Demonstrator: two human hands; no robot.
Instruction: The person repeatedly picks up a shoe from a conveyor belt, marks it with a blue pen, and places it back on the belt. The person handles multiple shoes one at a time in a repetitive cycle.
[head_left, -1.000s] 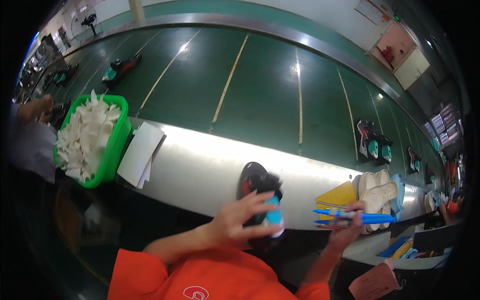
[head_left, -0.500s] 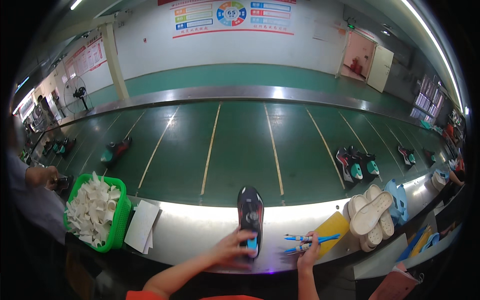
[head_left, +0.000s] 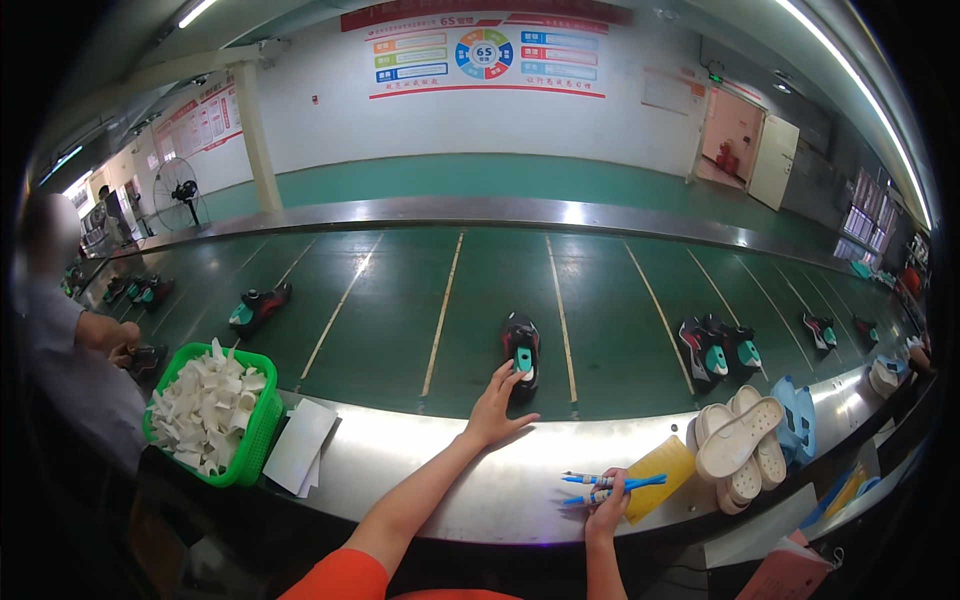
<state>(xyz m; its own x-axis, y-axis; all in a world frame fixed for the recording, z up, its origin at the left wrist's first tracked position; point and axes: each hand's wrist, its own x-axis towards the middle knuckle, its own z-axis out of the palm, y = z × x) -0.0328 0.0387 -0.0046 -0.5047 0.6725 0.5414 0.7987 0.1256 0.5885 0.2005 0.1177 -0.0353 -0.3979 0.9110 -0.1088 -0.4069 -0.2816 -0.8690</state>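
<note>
My left hand (head_left: 492, 410) reaches to the near edge of the green conveyor belt (head_left: 480, 290). Its fingertips touch the heel end of a black and red shoe (head_left: 521, 340) with a teal patch, while its thumb stands out to the side. The shoe rests on the belt, toe pointing away from me. Lower right, my right hand (head_left: 606, 505) is closed around a few slim blue pen-like tools (head_left: 645, 481) with pale bands and thin tips pointing left. Beneath them lies a yellow sheet (head_left: 664, 470) on the metal ledge (head_left: 430, 480).
A green basket (head_left: 262, 425) of white scraps and some white cards (head_left: 300, 447) stand left. To the right are cream shoe-shaped pieces (head_left: 740, 440) and blue ones (head_left: 794, 420). More shoes (head_left: 718, 350) sit on the belt. Another person (head_left: 85, 350) works at far left.
My left hand has moved the shoe forward from the metal ledge onto the belt and loosened its grip. My right hand still holds the blue tools near the same spot.
</note>
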